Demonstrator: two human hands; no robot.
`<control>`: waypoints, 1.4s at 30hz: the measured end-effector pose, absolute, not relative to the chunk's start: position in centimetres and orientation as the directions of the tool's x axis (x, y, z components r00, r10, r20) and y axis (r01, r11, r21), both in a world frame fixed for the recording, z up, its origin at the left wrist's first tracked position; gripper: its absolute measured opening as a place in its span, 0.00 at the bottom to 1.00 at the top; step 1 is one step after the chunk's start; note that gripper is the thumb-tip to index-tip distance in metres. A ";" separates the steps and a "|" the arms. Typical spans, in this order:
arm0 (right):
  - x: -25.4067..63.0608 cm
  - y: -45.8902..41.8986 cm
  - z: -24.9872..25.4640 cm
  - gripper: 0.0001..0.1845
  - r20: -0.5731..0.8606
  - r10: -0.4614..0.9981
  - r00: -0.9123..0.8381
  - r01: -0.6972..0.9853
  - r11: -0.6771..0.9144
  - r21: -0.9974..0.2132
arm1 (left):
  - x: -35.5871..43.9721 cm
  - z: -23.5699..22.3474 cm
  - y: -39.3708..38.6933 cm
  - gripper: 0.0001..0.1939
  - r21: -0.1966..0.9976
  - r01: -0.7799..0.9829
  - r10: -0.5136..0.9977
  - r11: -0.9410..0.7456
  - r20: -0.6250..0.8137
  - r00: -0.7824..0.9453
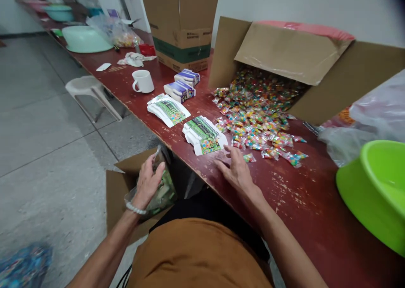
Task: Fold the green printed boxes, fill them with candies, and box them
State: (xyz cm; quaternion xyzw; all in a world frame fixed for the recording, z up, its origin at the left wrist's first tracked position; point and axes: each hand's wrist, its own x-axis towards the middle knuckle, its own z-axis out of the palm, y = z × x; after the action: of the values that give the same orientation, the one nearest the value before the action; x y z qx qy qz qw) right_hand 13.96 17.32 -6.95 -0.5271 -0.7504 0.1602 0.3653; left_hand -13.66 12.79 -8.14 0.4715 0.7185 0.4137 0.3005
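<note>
My left hand, with a beaded bracelet at the wrist, hovers over a cardboard box beside the table. Its thumb stands apart from the fingers and I see nothing in it. Under it, a clear plastic bag in that box holds green packs. My right hand is open at the table's edge, fingertips close to a fanned stack of flat green-and-white cartons. A second such stack lies farther left. Small clear packets of colourful candy spread to the right of the cartons.
Candy packets spill from a tipped carton on the red table. Behind the stacks are purple-and-white carton bundles, a white mug and a tall brown box. A green basin stands right; a stool stands left.
</note>
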 end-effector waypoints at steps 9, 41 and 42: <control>13.1 23.8 -8.6 0.31 0.297 0.954 0.030 0.907 0.099 -0.409 | -4.8 -6.7 20.6 0.26 0.198 0.975 0.965 -0.102 0.257 0.049; 13.8 22.3 -7.9 0.25 0.233 0.946 0.228 0.373 0.136 -0.918 | -5.5 -6.8 21.4 0.11 0.957 0.266 0.991 -0.117 0.131 -0.038; 13.7 22.2 -7.7 0.25 0.229 0.945 0.232 0.356 0.137 -0.925 | -5.4 -6.5 21.3 0.11 0.962 0.248 0.991 -0.115 0.128 -0.036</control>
State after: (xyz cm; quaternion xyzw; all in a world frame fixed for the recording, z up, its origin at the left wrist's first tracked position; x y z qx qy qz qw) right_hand 13.75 22.20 -7.71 -0.5914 -0.5500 0.2858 0.5159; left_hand -5.42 21.30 -6.47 0.5745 0.5390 0.4769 0.3899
